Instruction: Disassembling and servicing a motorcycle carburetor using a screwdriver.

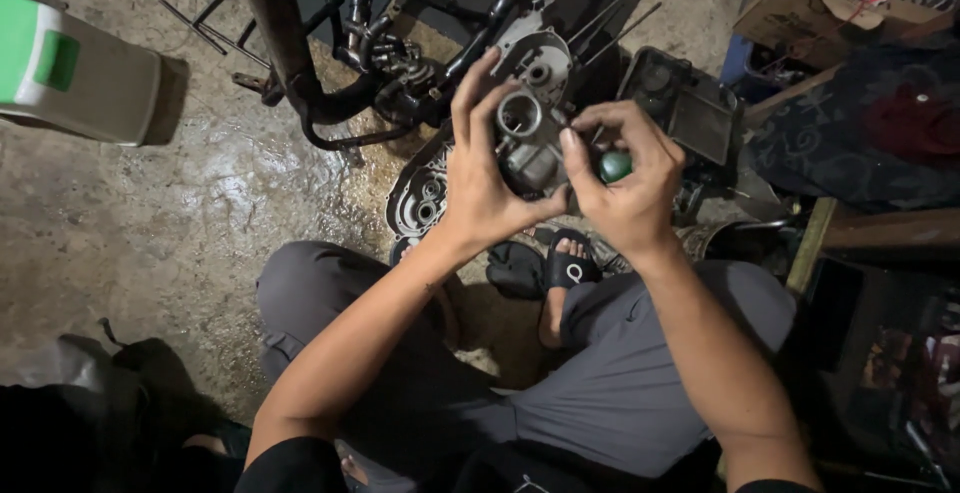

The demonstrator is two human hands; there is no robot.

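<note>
Both hands work at upper centre: my left hand [480,188] clamps the grey carburetor [528,143] tight while my right hand [625,188], fingers curled around a green-handled screwdriver [614,165], should stay square to it.

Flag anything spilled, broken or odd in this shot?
The concrete floor has a wet, shiny patch beside the dark motorbike frame; what liquid, I cannot tell. Engine covers lie loose on the ground. The left hand and right hand hold a small metal engine part; no visible damage.
</note>
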